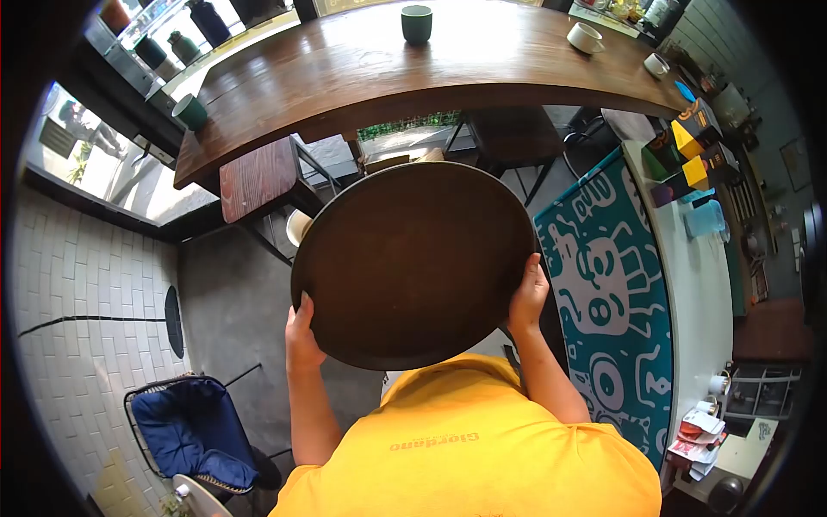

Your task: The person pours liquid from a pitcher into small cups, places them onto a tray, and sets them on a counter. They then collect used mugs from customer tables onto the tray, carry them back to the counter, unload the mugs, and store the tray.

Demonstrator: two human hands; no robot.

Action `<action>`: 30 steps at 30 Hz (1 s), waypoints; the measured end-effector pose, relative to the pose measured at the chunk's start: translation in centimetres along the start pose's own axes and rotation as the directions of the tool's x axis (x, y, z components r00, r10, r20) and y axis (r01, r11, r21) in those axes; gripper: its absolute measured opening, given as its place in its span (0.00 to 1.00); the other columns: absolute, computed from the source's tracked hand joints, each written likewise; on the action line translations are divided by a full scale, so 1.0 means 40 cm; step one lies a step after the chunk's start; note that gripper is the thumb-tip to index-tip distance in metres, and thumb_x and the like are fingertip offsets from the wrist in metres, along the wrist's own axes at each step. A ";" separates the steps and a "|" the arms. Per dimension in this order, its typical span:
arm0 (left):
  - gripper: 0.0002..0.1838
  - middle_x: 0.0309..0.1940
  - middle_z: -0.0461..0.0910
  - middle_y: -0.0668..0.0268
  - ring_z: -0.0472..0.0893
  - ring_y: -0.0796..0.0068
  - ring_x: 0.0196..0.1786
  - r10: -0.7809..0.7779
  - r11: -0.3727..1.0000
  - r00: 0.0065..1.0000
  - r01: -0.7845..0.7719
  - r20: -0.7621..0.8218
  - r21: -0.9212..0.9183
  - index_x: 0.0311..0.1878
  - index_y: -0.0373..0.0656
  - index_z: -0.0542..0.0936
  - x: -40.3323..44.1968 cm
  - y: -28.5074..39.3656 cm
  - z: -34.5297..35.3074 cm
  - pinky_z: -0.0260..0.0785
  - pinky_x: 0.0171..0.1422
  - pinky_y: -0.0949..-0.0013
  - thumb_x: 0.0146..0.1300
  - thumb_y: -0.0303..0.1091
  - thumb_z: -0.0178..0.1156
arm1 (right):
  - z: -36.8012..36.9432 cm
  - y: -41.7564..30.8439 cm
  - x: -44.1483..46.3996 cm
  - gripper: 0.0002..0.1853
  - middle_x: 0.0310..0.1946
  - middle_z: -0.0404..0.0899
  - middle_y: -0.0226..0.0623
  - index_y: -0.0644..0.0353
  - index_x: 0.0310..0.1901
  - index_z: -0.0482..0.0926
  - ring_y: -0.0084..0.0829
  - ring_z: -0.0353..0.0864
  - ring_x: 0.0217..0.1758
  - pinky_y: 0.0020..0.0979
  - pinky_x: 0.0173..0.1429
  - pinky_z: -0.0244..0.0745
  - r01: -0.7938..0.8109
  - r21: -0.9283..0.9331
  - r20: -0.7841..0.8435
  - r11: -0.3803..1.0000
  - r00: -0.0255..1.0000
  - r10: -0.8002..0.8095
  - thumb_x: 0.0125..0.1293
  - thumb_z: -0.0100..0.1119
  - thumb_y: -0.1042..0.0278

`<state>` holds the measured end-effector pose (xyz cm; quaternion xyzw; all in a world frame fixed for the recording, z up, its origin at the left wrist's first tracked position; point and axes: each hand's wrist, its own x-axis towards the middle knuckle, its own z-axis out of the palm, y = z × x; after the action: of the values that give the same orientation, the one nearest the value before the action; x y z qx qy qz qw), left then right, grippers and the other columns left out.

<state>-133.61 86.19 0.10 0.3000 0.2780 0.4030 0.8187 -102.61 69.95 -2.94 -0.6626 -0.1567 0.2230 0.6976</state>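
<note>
The round tray (413, 267) is held at chest height between the person and the bench (301, 73), with the left hand (302, 334) and the right hand (528, 302) each gripping its rim, one at either side. Because both grips lie toward the near half, the far edge could dip if either loosens (the thumbs alone show clearly; the fingers beneath are largely hidden). The broad disc also screens part of the floor, so a forward step could bring its rim against the wooden stool (258, 181) or bench edge.
</note>
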 end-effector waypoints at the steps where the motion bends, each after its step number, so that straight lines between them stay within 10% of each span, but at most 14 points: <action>1: 0.29 0.63 0.74 0.56 0.76 0.62 0.62 0.006 1.000 1.000 -0.006 0.004 0.003 0.68 0.33 0.67 -0.007 -0.007 0.036 0.70 0.65 0.60 0.73 0.45 0.55 | -0.017 -0.013 -0.003 0.28 0.47 0.82 0.33 0.67 0.50 0.80 0.21 0.76 0.50 0.24 0.57 0.69 0.049 0.056 -0.063 0.997 0.997 -0.046 0.78 0.44 0.44; 8: 0.23 0.55 0.79 0.62 0.79 0.70 0.57 -0.062 0.944 0.998 0.059 -0.002 0.326 0.63 0.33 0.72 -0.072 -0.104 0.269 0.71 0.61 0.66 0.72 0.38 0.59 | -0.252 -0.004 0.068 0.28 0.49 0.82 0.35 0.67 0.52 0.80 0.23 0.78 0.51 0.25 0.58 0.70 0.029 0.123 -0.106 0.992 0.994 -0.016 0.77 0.46 0.44; 17: 0.24 0.59 0.78 0.57 0.78 0.64 0.60 -0.089 0.993 0.947 0.107 0.308 -0.041 0.64 0.33 0.71 -0.100 -0.380 0.530 0.70 0.65 0.63 0.64 0.23 0.56 | -0.642 -0.098 0.166 0.28 0.53 0.81 0.38 0.66 0.54 0.78 0.28 0.78 0.56 0.27 0.62 0.69 -0.027 0.162 -0.171 0.986 0.984 0.055 0.77 0.47 0.44; 30: 0.31 0.65 0.72 0.55 0.75 0.58 0.64 0.039 0.992 0.998 -0.033 -0.047 0.120 0.69 0.33 0.65 0.138 -0.398 0.659 0.68 0.68 0.55 0.74 0.47 0.53 | -0.581 -0.164 0.452 0.25 0.48 0.80 0.32 0.62 0.55 0.78 0.19 0.73 0.52 0.24 0.52 0.67 -0.070 0.099 -0.039 0.993 0.997 0.074 0.78 0.46 0.46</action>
<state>-104.51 75.84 5.07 0.3434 0.3161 0.4077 0.7848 -74.58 59.33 0.51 -0.6376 -0.1068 0.2412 0.7238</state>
